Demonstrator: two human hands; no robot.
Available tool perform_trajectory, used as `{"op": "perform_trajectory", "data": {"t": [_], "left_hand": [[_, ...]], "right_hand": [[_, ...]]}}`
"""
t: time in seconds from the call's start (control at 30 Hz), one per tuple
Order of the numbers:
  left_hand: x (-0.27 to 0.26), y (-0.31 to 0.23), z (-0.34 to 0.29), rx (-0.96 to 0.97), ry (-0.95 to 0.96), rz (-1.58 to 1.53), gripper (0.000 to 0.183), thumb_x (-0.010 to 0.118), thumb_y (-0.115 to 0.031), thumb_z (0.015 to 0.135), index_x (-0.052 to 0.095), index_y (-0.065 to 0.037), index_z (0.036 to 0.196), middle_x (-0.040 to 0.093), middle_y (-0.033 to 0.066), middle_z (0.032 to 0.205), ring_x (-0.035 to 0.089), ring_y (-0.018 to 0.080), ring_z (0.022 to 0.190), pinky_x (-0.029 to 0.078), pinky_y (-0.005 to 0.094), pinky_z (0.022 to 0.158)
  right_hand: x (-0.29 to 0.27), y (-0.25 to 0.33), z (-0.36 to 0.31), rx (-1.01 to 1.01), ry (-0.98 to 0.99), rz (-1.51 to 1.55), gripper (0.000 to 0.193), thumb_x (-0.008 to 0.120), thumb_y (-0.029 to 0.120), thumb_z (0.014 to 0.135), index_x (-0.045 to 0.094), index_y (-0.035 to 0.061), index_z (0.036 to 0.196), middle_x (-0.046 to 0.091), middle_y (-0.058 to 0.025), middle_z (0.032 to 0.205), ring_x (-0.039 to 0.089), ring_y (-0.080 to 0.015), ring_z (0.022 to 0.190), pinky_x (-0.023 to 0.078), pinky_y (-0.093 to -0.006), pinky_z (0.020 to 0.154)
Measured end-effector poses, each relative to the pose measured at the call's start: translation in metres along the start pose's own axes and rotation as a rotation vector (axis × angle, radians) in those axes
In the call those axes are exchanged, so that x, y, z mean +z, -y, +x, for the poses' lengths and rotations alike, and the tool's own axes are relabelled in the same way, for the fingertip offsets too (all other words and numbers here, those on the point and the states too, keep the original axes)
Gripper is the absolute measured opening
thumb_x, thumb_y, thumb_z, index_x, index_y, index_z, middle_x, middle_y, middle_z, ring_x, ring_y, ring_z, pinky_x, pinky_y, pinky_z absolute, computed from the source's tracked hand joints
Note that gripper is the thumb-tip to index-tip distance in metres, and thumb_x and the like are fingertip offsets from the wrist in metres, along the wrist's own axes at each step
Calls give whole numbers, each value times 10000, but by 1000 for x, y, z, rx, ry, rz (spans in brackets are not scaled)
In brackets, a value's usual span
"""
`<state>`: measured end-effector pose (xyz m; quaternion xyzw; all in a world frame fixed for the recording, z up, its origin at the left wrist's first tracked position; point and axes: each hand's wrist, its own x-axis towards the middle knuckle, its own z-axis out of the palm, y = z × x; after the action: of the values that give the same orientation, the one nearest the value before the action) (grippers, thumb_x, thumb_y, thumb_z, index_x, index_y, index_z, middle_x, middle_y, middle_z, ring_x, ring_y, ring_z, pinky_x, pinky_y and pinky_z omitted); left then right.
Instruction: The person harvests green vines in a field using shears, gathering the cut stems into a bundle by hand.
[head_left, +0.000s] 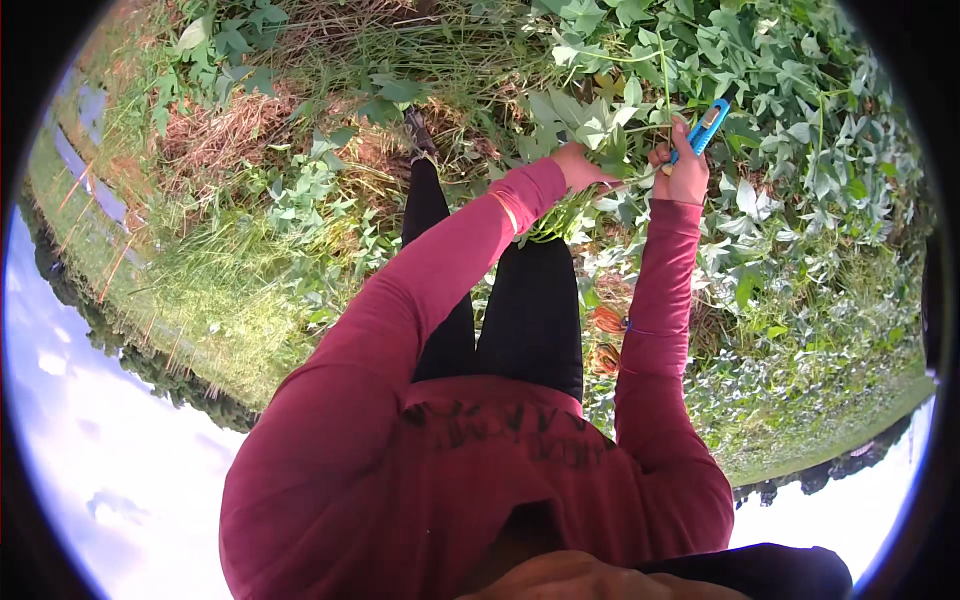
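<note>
- Held a blue cutter [705, 130] in the right hand [686, 172], with fingers curled tight round the handle and the thumb laid along it.
- Slanted the cutter up and away to the right, with the lower end close to a thin stem [633, 183].
- Gripped a bunch of leafy stems [562, 219] in the left hand [580, 168], just beyond the right knee.
- Could not tell the exact place of the left fingertips (mostly hidden by leaves and by the hand itself).
- Stretched the thin stem across the short gap between both hands.
- Wore dark red sleeves [375, 290] down to the wrists, and black trousers [537, 310].
- Faced thick green vines [770, 60] ahead and to the right, with dry grass [225, 135] in a brownish heap to the left.
</note>
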<state>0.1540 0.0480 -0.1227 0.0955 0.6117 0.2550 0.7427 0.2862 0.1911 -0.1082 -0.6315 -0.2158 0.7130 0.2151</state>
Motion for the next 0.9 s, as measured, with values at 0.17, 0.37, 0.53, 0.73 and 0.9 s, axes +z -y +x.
{"op": "perform_trajectory", "data": {"t": [0.17, 0.37, 0.53, 0.73, 0.9], "left_hand": [[-45, 45, -44, 80, -129, -938, 403, 696, -144, 904, 583, -32, 1275, 676, 159, 1046, 639, 207, 778, 560, 352, 648], [-91, 18, -123, 322, -84, -1091, 557, 620, -201, 953, 391, -66, 1443, 638, 172, 1183, 638, 281, 1051, 554, 428, 881], [-128, 38, -163, 435, -24, -1129, 548, 561, -213, 984, 340, -78, 1467, 622, 179, 1220, 614, 292, 1124, 537, 433, 934], [-191, 77, -218, 495, -274, -1223, 502, 591, -170, 968, 402, -60, 1420, 653, 144, 1108, 651, 262, 1007, 569, 424, 847], [-286, 137, -307, 488, -591, -854, 382, 645, -128, 932, 570, -21, 1292, 680, 124, 1009, 666, 205, 827, 580, 353, 772]], "right_hand": [[21, 50, -45, -980, -378, -806, 116, 691, 102, 868, 724, 9, 929, 679, -56, 825, 604, -147, 703, 478, -308, 612], [78, -53, -145, -896, 464, -905, 369, 630, -104, 719, 719, 58, 1038, 653, -121, 958, 628, -267, 908, 497, -330, 817], [128, -91, -175, -862, 462, -854, 392, 601, -129, 723, 707, 38, 1062, 623, -133, 975, 628, -268, 869, 500, -311, 764], [203, -146, -208, -884, 631, -937, 439, 588, -142, 688, 692, 32, 1078, 601, -126, 951, 620, -272, 858, 502, -320, 752], [266, -191, -215, -795, 938, -1004, 398, 604, -117, 720, 689, 50, 1070, 602, -112, 891, 621, -266, 811, 491, -313, 716]]}}
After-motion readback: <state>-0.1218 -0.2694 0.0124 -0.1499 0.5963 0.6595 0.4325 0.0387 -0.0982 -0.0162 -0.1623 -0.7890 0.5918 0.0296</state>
